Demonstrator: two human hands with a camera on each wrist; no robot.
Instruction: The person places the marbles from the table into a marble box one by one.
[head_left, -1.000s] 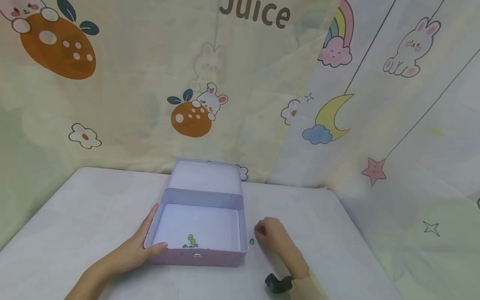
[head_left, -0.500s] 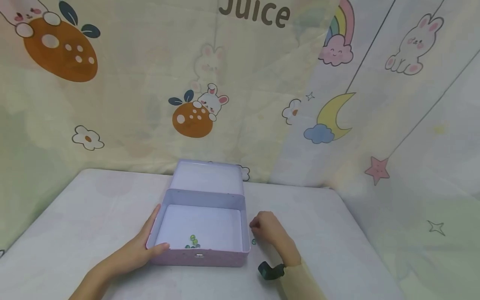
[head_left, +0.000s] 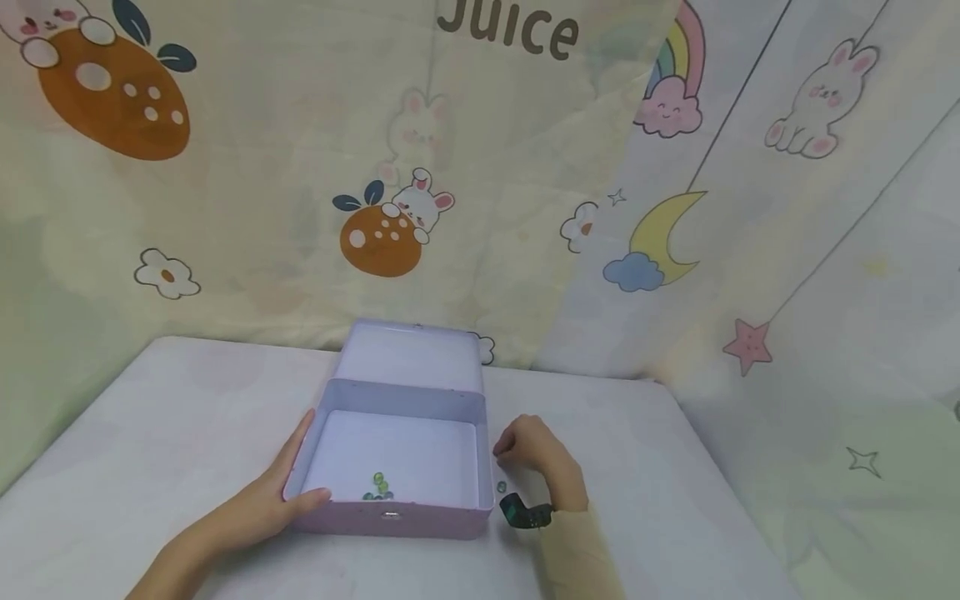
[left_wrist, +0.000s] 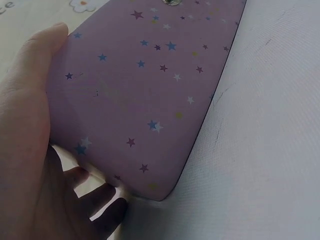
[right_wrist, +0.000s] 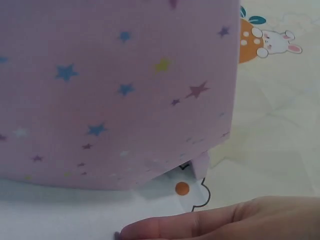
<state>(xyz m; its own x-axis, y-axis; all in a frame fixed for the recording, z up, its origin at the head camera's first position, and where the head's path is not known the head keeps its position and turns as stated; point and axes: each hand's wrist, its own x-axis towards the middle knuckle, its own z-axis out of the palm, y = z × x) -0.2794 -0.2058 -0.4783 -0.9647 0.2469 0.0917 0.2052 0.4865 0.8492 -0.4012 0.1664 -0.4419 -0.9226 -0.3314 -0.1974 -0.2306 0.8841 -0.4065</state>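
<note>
A shallow lilac tin box (head_left: pixel 442 521) with printed stars stands on the table, its lid (head_left: pixel 408 354) tipped back. Inside, near the front wall, lie several green and bluish glass marbles (head_left: pixel 381 483). My left hand (head_left: pixel 255 504) grips the front left corner, thumb over the rim and fingers along the side. Beside the right wall my right hand (head_left: pixel 540 450) has its fingers bent and brought together. In the right wrist view a small dark marble (right_wrist: pixel 117 235) shows partly at its fingertip; the rest is hidden. Another marble (head_left: pixel 502 487) lies on the table near the right wall.
The white-covered table (head_left: pixel 645 500) extends on both sides of the box. Behind it hangs a printed cloth (head_left: pixel 510 250) with cartoon rabbits. A dark wrist camera (head_left: pixel 525 512) sits on my right wrist, close to the loose marble.
My right hand has shifted left and slightly forward, closer to the right wall of the box. The left hand stays on its corner, and the loose marble has not visibly moved.
</note>
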